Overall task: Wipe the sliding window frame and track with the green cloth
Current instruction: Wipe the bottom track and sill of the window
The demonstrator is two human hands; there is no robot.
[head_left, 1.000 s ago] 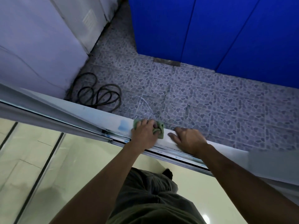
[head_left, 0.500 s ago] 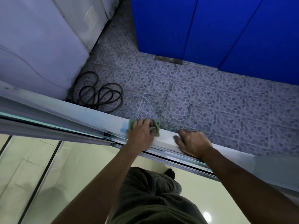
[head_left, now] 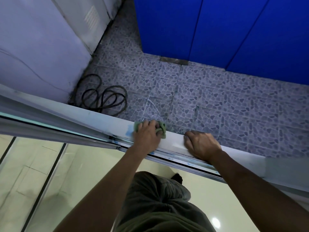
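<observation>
White cabinet: painted metal by the look of it, filling my far left, with a small vent grille near its top edge.
Sliding pane: I see its metal-edged rail running in from the left, ending just left of the hands.
Hose: a dark coil lying on the pebble-pattern floor, just beyond the frame and against the foot of the cabinet.
Window frame: a pale flat ledge crossing my view from far left down to near right, with a blue smudge on it just left of the cloth.
Green cloth: bunched on top of the ledge, at its far edge; only its left corner and right end show (the rest is under the hand).
Left hand: fingers curled over the cloth, gripping it and pressing it onto the ledge.
Right hand: holding nothing, resting on the ledge near the cloth, to its right, fingers bent with their tips on the far edge.
Track: shiny metal channels on the near side of the ledge, passing under both wrists.
Blue panels: standing at the far side of the floor, to my right.
Person: dark trousers below, over a pale glossy floor.
</observation>
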